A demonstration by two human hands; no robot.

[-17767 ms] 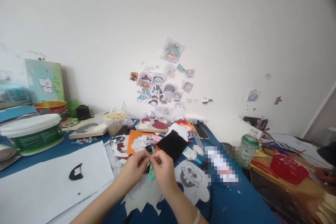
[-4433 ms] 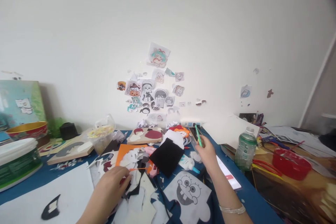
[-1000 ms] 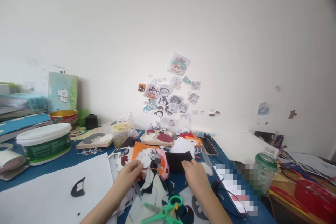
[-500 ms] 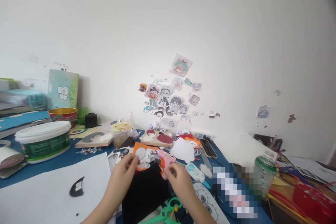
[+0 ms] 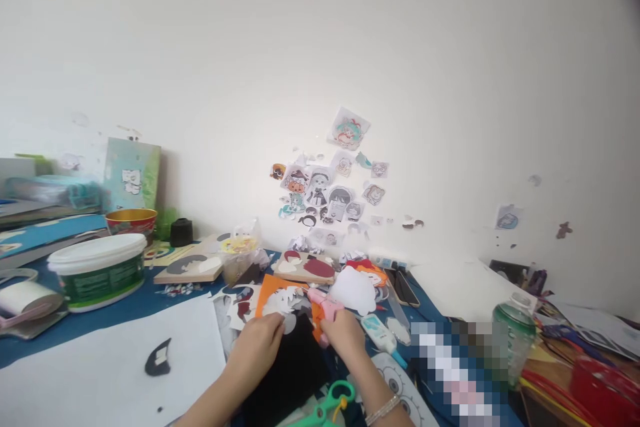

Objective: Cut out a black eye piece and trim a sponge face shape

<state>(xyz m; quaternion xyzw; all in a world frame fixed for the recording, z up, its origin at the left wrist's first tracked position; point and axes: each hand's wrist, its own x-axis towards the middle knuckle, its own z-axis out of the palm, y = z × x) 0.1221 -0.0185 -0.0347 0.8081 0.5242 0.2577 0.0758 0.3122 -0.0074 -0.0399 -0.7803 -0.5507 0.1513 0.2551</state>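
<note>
White paper disc (image 5: 289, 325), pinched in the left hand (image 5: 257, 344) at the flat black sheet's (image 5: 290, 373) twelve o'clock; keep fingers rim-only! Right hand (image 5: 346, 333) touches the pink plastic tool (image 5: 329, 307), grip unclear.

room l, over wht sheet (image 5: 115, 373); r hand (image 5: 343, 332) hemmed by scissors (image 5: 327, 405), glue btl (image 5: 381, 335)
</note>
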